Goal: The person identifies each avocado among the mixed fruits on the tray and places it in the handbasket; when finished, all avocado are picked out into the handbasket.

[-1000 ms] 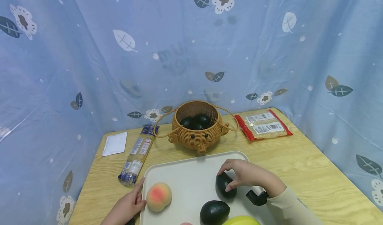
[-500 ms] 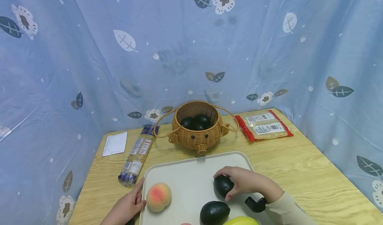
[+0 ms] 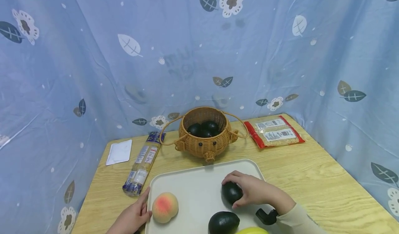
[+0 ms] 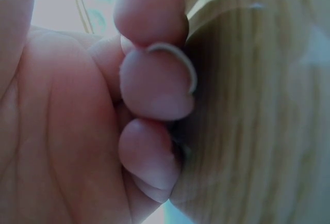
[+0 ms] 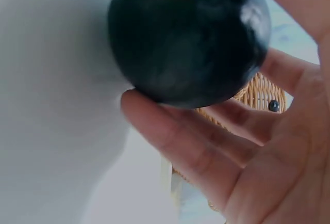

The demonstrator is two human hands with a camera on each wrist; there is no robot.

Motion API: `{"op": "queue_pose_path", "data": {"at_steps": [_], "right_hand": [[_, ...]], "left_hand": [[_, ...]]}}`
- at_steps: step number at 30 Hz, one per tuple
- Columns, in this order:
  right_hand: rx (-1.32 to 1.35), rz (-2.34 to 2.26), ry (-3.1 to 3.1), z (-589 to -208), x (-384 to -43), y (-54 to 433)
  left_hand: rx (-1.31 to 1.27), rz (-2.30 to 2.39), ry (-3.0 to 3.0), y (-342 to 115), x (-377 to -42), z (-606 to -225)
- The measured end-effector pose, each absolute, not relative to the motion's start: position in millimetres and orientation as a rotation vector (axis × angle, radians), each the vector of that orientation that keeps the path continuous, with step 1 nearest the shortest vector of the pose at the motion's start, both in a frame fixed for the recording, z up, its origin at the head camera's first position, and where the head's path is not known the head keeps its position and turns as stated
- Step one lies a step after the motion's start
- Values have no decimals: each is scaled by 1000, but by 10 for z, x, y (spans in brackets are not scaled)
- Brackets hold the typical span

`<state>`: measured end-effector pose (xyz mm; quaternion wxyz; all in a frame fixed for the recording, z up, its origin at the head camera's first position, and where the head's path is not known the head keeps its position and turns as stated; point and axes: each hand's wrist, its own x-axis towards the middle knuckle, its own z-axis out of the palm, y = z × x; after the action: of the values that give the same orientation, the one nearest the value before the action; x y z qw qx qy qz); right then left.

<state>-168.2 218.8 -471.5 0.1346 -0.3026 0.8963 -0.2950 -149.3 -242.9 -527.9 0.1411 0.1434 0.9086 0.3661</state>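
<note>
My right hand (image 3: 254, 190) grips a dark green avocado (image 3: 231, 193) with thumb and fingers around it, at the right side of a cream tray (image 3: 196, 189). In the right wrist view the avocado (image 5: 188, 38) sits between the curved fingers, close to the tray's pale surface. A second avocado (image 3: 223, 223) lies on the tray just below the hand. My left hand (image 3: 134, 214) rests at the tray's left rim, index finger and thumb touching the edge. Its other fingers are loosely bent in the left wrist view. Inside the rim lies a peach (image 3: 165, 207).
Behind the tray stands a wicker basket (image 3: 201, 147) with looped handles and several avocados (image 3: 209, 127) inside. A clear packet with blue ends (image 3: 144, 163) and a white card (image 3: 119, 152) lie left; a red-edged bag (image 3: 275, 132) lies right. A banana (image 3: 252, 230) shows at the bottom edge.
My right hand has shifted slightly towards me and tipped the avocado, so its rounded end now faces up. The left hand stays at the tray rim.
</note>
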Motion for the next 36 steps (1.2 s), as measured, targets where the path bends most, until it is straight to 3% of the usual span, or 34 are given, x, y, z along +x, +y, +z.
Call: {"op": "queue_pose_path", "data": {"at_steps": [22, 36], "right_hand": [[-1105, -938, 2837, -4205, -2005, 1844], [-829, -1244, 3044, -3922, -2407, 1546]], "left_hand": [[445, 1078, 2627, -2429, -1487, -5277], [421, 1069, 2621, -2444, -1489, -5285]]}}
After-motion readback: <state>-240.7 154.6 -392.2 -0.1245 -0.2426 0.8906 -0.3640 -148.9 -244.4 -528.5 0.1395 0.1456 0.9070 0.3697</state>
